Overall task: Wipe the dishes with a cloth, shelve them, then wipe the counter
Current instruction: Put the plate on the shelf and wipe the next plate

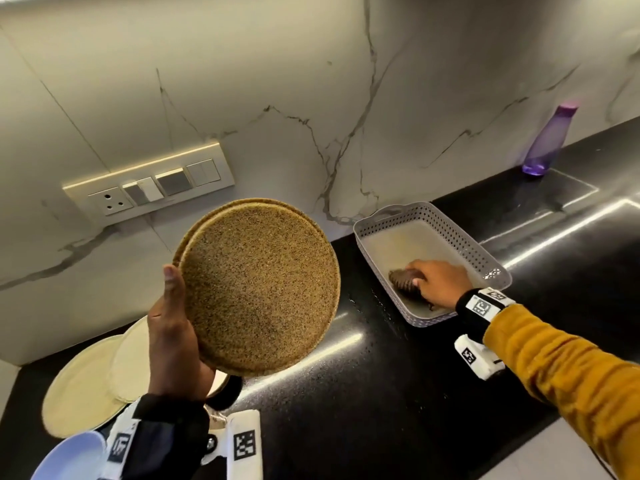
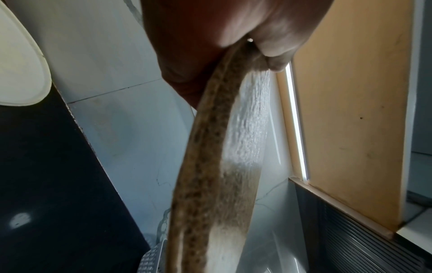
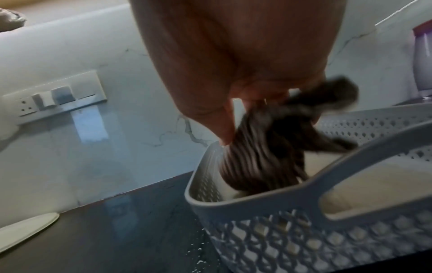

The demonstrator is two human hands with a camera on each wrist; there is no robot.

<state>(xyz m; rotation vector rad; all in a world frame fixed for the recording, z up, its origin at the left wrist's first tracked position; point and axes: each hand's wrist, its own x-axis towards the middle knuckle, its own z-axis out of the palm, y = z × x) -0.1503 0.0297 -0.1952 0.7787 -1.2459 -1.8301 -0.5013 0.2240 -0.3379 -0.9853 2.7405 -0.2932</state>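
Note:
My left hand (image 1: 173,327) grips a round speckled brown plate (image 1: 259,289) by its left edge and holds it up, tilted, above the black counter (image 1: 363,393). In the left wrist view the plate (image 2: 205,175) runs edge-on out of the hand (image 2: 222,37). My right hand (image 1: 438,277) is inside a grey perforated basket (image 1: 450,223) and grips a dark brown cloth (image 1: 403,280). The right wrist view shows the bunched cloth (image 3: 268,147) pinched in the fingers (image 3: 224,127) just inside the basket (image 3: 304,230).
Two cream plates (image 1: 90,382) lie on the counter at the left, by the wall. A pale blue dish (image 1: 69,455) shows at the bottom left. A purple bottle (image 1: 549,140) stands at the back right. A switch panel (image 1: 149,183) is on the marble wall.

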